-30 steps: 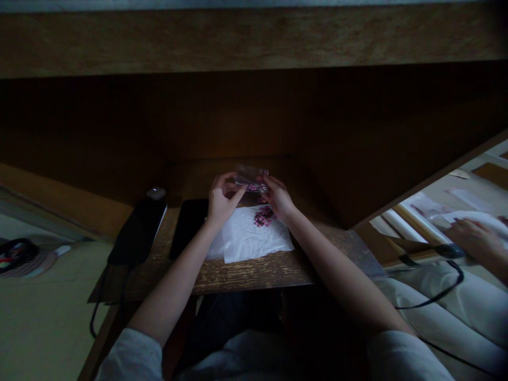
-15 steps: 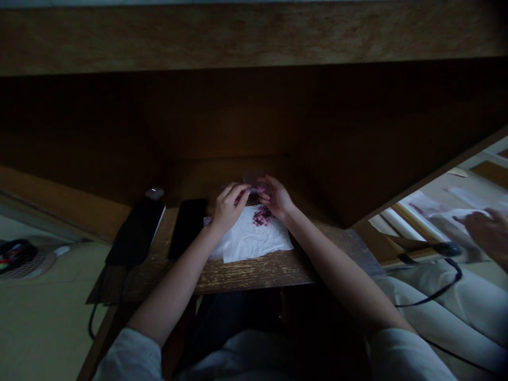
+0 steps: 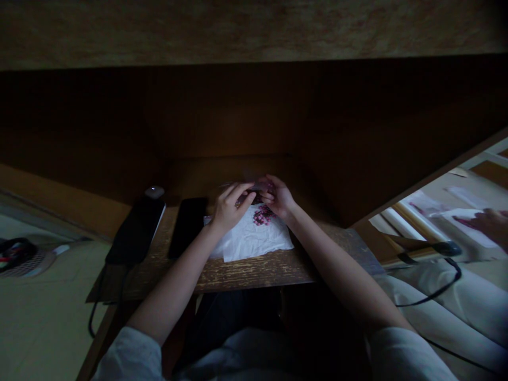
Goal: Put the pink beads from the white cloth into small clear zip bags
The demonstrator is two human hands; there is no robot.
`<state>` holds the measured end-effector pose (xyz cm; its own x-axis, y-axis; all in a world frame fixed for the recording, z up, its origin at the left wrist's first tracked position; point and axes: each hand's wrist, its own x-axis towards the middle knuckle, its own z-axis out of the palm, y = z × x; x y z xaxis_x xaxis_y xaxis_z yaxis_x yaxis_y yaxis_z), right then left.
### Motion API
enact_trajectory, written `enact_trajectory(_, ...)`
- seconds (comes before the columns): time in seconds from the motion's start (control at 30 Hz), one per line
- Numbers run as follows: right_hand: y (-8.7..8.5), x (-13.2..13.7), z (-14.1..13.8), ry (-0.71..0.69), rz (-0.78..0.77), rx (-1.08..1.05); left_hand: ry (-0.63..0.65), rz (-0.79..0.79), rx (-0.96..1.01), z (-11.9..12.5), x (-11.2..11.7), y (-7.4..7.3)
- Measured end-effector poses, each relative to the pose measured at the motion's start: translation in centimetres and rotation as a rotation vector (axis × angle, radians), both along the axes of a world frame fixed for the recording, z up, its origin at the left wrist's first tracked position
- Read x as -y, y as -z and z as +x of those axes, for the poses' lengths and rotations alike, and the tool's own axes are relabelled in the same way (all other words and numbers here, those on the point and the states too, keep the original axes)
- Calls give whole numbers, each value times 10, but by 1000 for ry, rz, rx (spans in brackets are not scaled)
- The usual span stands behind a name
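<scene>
Head view, dim light. Both hands met at the far edge of a white sheet [image 3: 250, 241] spread on the wooden bench [image 3: 254, 275]. The right hand [image 3: 280, 198] was closed, thumb and fingertips pinched on a small clear packet [image 3: 257, 186]. The left hand [image 3: 228, 209] lay half curled with its fingers stretched onto the same packet; whether it gripped or merely steadied it could not be told. The packet was held just above the sheet, between the two hands.

Progress, as judged: a heap of pink beads [image 3: 262, 215] already lay on the sheet just below the right hand, so part of the sorting or emptying looked done. The packet seemed to hold more pink pieces, and it had not yet been put down.

Poorly shown: the packet was blurred and largely covered by fingers, so its opening and fill were unreadable. The back of the bench was lost in shadow. Left of the sheet lay a black phone [image 3: 188, 227] and a second dark device [image 3: 137, 230]. A co-worker's hand [image 3: 490, 225] was cut by the right edge of the frame.
</scene>
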<state>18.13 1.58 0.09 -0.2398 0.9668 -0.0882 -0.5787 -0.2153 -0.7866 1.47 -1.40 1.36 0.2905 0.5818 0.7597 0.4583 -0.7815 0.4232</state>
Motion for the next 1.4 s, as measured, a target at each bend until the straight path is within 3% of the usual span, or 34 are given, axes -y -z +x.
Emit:
enact_trajectory(0.37,-3,2,0,35,15,51,10,-43,-31,2,3,-2)
enact_trajectory(0.7,-6,5,-3,-80,-6,67,165,-430,397,2,-11,2)
enact_trajectory(0.93,-7,6,-2,-138,51,90,282,-650,542,2,-18,7)
enact_trajectory(1.2,-8,5,-2,-171,-64,-18,361,-805,662,0,-15,1)
enact_trajectory(1.4,-5,1,1,-139,-55,-109,373,-804,710,-4,-16,-3)
